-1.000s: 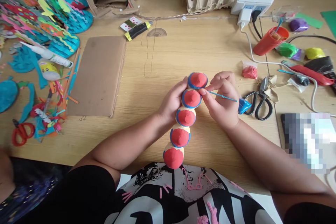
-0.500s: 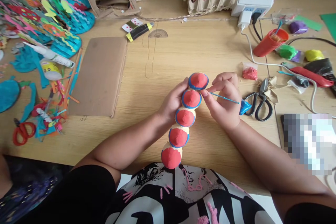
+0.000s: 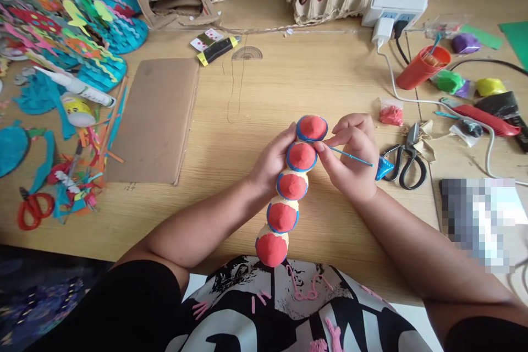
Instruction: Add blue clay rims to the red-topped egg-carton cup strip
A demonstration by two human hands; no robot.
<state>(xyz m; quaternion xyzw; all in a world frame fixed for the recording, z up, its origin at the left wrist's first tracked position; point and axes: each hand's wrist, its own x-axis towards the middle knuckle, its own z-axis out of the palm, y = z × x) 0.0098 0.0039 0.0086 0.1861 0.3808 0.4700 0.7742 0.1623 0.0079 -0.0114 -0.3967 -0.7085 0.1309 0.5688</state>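
On a strip of red bumps (image 3: pixel 292 186), little blue is seen around the nearest one, so this edge is probably unfinished. On the two farthest, blue edging (image 3: pixel 303 137) looks nearly finished. There, over the counter (image 3: pixel 313 80), the strip is gripped by the left hand (image 3: pixel 268 164); a thin blue stick (image 3: pixel 350 155) is pinched by the right hand (image 3: pixel 355 162).

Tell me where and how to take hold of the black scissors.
Grip the black scissors by the right loop, coming in from the near side and above. Both loops lie at the near end and the blades point away, so coming from there should avoid the edges. The left loop looks less handy: a blue packet crowds it.
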